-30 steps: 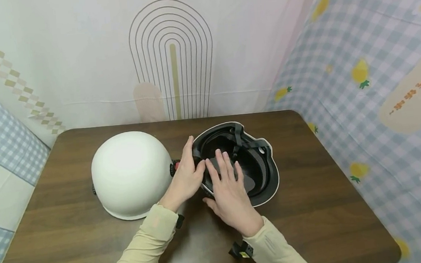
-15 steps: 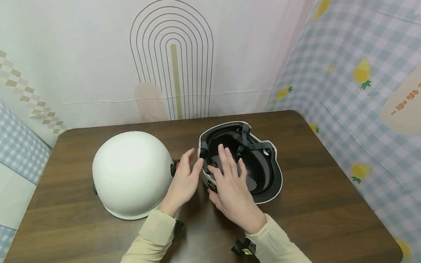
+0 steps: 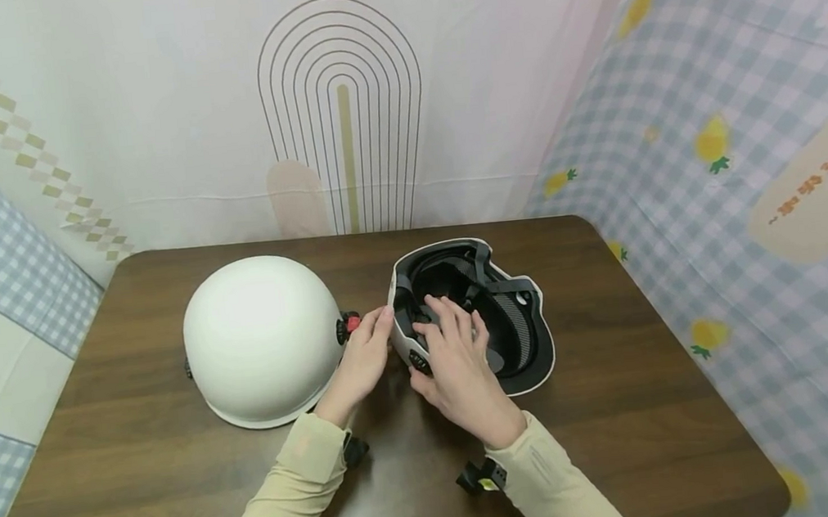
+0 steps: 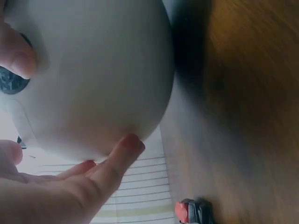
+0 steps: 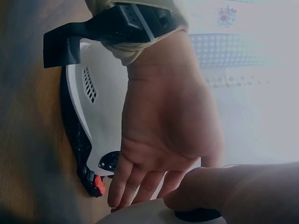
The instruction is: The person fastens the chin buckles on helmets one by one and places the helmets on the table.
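An upturned white helmet (image 3: 530,363) shows its black lining and straps in the head view. My right hand (image 3: 461,369) holds its near left rim, thumb outside beside a round black fitting (image 3: 419,362) and fingers bent inside. Against the shell's left side, the nearly straight fingers of my left hand (image 3: 359,358) touch the white surface. The left wrist view shows those fingertips on the shell (image 4: 103,70) and the right thumb (image 4: 16,53) by the fitting. In the right wrist view, the left hand (image 5: 168,116) has its fingers extended to the shell.
Another white helmet (image 3: 262,337) rests dome-up at the left of the brown table (image 3: 658,434). Its red and black buckle piece (image 3: 349,325) sticks out near the left hand. Patterned cloth (image 3: 480,80) hangs behind the table.
The upturned helmet shifted slightly right, then stayed put. My left hand came off its rim and lowered to touch the shell's side. The right fingers bend more inside.
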A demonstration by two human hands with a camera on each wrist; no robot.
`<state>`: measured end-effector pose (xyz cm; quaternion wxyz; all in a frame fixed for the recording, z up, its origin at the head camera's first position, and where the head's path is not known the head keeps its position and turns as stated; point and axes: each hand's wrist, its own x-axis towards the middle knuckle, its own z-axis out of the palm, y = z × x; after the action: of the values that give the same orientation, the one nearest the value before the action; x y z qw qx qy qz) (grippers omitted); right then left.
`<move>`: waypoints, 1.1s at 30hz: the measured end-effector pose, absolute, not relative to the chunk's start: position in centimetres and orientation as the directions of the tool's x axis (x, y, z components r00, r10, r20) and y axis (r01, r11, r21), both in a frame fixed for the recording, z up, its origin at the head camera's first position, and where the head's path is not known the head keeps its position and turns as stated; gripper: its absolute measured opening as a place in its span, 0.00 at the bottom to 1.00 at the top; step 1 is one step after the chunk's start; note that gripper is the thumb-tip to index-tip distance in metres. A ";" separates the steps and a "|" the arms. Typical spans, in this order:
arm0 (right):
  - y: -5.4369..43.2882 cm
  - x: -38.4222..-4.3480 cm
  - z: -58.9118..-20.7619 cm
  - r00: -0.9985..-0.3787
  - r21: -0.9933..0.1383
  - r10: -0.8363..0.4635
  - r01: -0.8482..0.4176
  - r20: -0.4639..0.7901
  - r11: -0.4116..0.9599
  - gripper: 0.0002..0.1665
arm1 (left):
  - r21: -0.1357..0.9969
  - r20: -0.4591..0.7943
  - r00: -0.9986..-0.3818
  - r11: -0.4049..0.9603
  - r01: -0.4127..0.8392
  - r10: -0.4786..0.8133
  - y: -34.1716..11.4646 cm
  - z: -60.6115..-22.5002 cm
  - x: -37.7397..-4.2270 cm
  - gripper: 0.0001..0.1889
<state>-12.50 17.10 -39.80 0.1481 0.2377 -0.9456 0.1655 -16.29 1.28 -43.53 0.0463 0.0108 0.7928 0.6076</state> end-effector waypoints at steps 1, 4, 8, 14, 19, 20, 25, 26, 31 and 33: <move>17.1 -12.5 -39.8 -0.847 -0.237 -0.398 -0.492 0.353 0.838 0.30 | 0.966 -0.067 -0.995 0.254 -0.046 0.076 1.3 -43.4 -16.3 0.34; 17.0 -12.7 -39.8 -0.853 -0.204 -0.393 -0.476 0.343 0.855 0.32 | 0.968 -0.099 -0.992 0.240 -0.078 0.076 1.4 -42.9 -16.3 0.35; 17.0 -12.8 -39.7 -0.859 -0.162 -0.392 -0.461 0.330 0.873 0.38 | 0.968 -0.120 -0.990 0.232 -0.100 0.076 1.6 -42.5 -16.3 0.36; 17.1 -12.9 -39.9 -0.857 -0.227 -0.382 -0.472 0.345 0.852 0.36 | 0.968 -0.102 -0.993 0.234 -0.085 0.062 1.6 -42.6 -16.3 0.34; 17.5 -13.1 -39.8 -0.841 -0.315 -0.350 -0.492 0.412 0.812 0.35 | 0.965 -0.129 -0.991 0.233 -0.120 0.020 1.7 -42.8 -16.5 0.37; 17.6 -13.1 -39.7 -0.836 -0.334 -0.344 -0.499 0.427 0.800 0.35 | 0.964 -0.138 -0.990 0.230 -0.131 0.014 1.7 -42.9 -16.6 0.38; 18.0 -13.4 -39.3 -0.821 -0.435 -0.309 -0.528 0.480 0.730 0.33 | 0.974 -0.181 -0.983 0.145 -0.175 0.032 1.6 -43.7 -16.9 0.39; 18.1 -13.5 -39.2 -0.820 -0.452 -0.303 -0.533 0.486 0.715 0.33 | 0.975 -0.194 -0.980 0.115 -0.188 0.044 1.6 -43.9 -17.0 0.40; 18.5 -13.5 -39.0 -0.813 -0.457 -0.288 -0.536 0.506 0.710 0.32 | 0.954 -0.262 -0.948 -0.099 -0.282 0.182 1.6 -44.6 -17.1 0.42; 18.6 -13.5 -39.0 -0.811 -0.438 -0.288 -0.532 0.509 0.724 0.31 | 0.933 -0.276 -0.931 -0.166 -0.319 0.237 1.6 -44.6 -17.1 0.42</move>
<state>-13.48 18.59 -38.96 0.2073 0.2267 -0.9051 0.2939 -17.05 1.62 -44.64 0.1822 -0.0331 0.6193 0.7630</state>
